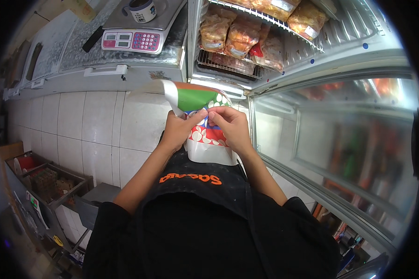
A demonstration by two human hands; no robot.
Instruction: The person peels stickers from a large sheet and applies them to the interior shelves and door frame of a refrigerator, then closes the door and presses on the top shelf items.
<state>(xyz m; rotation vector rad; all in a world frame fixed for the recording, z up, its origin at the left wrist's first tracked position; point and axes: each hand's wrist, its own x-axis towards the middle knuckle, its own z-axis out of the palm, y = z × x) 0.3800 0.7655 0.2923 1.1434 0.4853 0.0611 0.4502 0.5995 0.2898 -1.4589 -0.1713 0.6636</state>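
In front of my apron, I hold a glossy white plastic bag (212, 157) printed in green, blue and red with pale round shapes. Its far left corner curls up and looks slightly blurred. My left hand (178, 131) grips the bag's left side, thumb lying over the print. From the other side, my right hand (233, 129) pinches it with thumb and forefinger. The fingertips of both hands meet near the bag's middle. Whether anything is inside the bag I cannot tell.
An open fridge stands ahead to the right, with wrapped food packs (241, 38) on wire racks (265, 18). Its glass door (340, 149) swings out at my right. A pink-and-white scale (135, 41) carries a mug (142, 11) on the counter. A crate (51, 179) sits lower left.
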